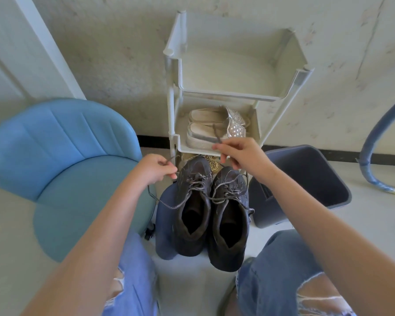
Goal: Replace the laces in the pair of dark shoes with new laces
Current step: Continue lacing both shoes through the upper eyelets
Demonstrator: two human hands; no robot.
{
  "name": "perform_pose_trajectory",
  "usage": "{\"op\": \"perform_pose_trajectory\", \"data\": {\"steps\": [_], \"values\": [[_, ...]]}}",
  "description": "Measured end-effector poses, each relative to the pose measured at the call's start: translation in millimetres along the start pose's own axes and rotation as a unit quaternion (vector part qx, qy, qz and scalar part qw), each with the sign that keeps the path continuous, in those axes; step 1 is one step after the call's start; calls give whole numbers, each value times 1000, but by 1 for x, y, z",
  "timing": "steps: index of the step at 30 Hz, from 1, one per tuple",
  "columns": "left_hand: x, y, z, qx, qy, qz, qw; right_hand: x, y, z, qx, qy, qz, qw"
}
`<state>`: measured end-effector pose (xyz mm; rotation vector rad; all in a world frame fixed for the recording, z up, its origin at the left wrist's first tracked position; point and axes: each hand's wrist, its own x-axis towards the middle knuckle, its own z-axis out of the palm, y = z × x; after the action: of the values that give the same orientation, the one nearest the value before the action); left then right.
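Note:
Two dark shoes stand side by side on the floor between my knees, the left shoe (193, 208) and the right shoe (229, 220), both threaded with grey laces. My left hand (156, 168) pinches one grey lace end (167, 205) that trails from the left shoe out to the left. My right hand (235, 153) is raised above the toes and pinches another grey lace end (217, 134) that sticks up from its fingers. Which shoe that end comes from is hidden by the hand.
A white plastic shoe rack (214, 96) stands against the wall behind the shoes, with pale shoes (205, 131) on its middle shelf. A blue chair (62, 156) is at left, a grey bin (306, 179) at right, a blue hoop (372, 156) at far right.

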<state>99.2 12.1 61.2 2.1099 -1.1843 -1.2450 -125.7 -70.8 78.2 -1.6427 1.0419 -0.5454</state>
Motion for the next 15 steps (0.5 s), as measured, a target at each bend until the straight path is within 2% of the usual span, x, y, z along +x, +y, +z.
{"op": "perform_pose_trajectory", "data": {"steps": [5, 9, 12, 15], "values": [[18, -7, 20, 92, -34, -23, 995, 6, 32, 21, -85, -79, 36, 993], [35, -12, 32, 133, -50, -44, 989, 9, 54, 38, -198, -148, 106, 963], [47, -17, 37, 137, -53, -34, 988, 12, 62, 45, -235, -155, 138, 950], [55, -16, 43, 138, -71, -36, 987, 17, 63, 41, -226, -165, 158, 947]]}}
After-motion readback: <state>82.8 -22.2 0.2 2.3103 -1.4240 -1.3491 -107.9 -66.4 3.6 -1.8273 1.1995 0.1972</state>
